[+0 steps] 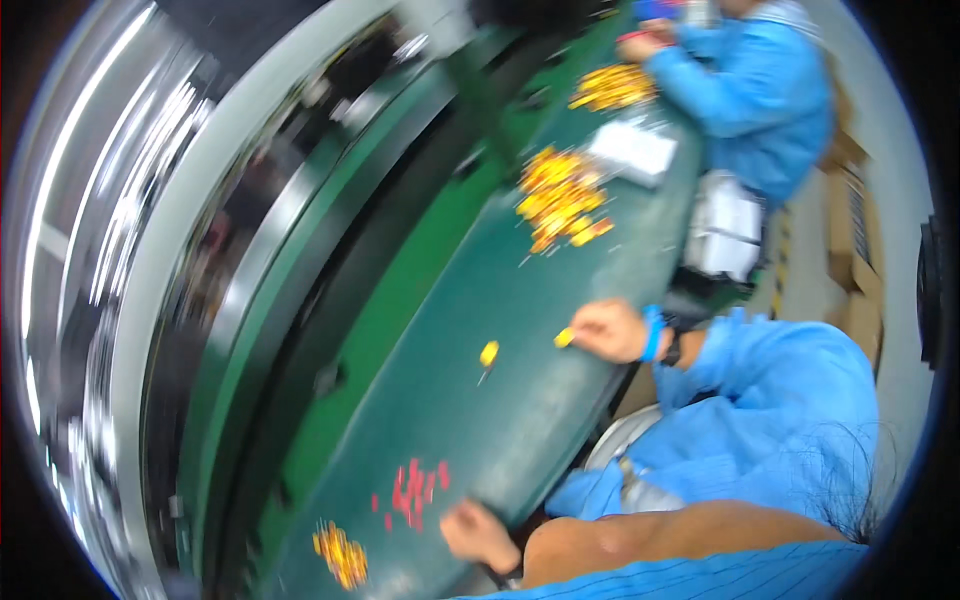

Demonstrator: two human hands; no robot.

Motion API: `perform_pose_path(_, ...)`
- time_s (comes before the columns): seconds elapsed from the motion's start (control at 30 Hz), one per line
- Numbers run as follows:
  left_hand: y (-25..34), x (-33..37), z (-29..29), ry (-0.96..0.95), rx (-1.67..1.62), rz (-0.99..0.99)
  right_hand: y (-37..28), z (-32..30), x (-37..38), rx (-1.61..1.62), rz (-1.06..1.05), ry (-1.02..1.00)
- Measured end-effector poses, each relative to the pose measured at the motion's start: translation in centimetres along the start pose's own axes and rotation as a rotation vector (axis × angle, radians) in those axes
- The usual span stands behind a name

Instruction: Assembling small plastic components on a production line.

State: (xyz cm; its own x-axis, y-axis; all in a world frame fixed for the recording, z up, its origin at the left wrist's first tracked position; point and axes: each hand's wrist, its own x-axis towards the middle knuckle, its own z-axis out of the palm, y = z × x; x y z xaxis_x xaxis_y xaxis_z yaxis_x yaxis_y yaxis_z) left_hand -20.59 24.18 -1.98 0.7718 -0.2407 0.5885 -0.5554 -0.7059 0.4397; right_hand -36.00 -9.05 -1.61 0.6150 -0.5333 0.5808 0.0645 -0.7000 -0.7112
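Pinched in the fingers of my right hand (pixel 610 330), which wears a blue wristband, is a small yellow part (pixel 564 338) just above the green tabletop (pixel 430 400). Another small yellow part (pixel 489 353), with a thin lead sticking out, lies on its own to the left of that hand. My left hand (pixel 478 535) is low in the picture, at the near edge, beside a scatter of small red pieces (pixel 415 490). Its fingers look curled together; blur hides what is in them, if anything. A small heap of yellow-orange parts (pixel 340 556) sits beyond the red pieces.
Farther up the table are a larger yellow-orange pile (pixel 563 200), a white box (pixel 634 150) and another pile (pixel 612 88) by a co-worker in blue (pixel 750 100). A green conveyor-like strip (pixel 400 320) and metal rails run along the left. Cardboard boxes (pixel 850 230) stand at right.
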Motion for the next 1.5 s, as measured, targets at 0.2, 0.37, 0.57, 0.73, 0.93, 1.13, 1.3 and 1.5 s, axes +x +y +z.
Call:
perform_pose_path(0.2, 0.5, 1.1, 1.7, 0.013, -0.029, 0.019, -1.0, -0.5, -0.6, -0.018, 0.069, -0.012)
perform_pose_path(0.37, 0.8, 1.7, 3.0, 0.003, -0.051, 0.048, -1.2, -0.8, -0.9, 0.034, 0.123, -0.079)
perform_pose_path(0.57, 0.2, 1.7, 3.2, -0.010, -0.030, 0.036, -1.3, -0.9, -0.5, 0.052, 0.129, -0.116)
perform_pose_path(0.73, -1.8, 0.4, 2.7, -0.032, -0.006, -0.005, -0.1, -0.3, -0.5, 0.101, 0.057, -0.059)
perform_pose_path(0.93, -0.9, 1.4, 1.2, -0.038, 0.032, 0.023, -1.5, -0.7, 0.4, 0.174, 0.271, -0.108)
perform_pose_path(1.13, -0.2, 2.0, -0.1, -0.066, -0.015, -0.054, -1.5, -0.1, 0.4, 0.189, 0.215, -0.106)
perform_pose_path(1.3, 0.6, 1.8, -0.1, -0.052, -0.076, -0.016, -1.7, -1.1, 0.2, 0.080, 0.121, -0.049)
perform_pose_path(1.5, -0.7, 0.8, -0.1, -0.055, 0.007, -0.012, -1.4, -1.2, 0.1, 0.060, 0.113, -0.083)
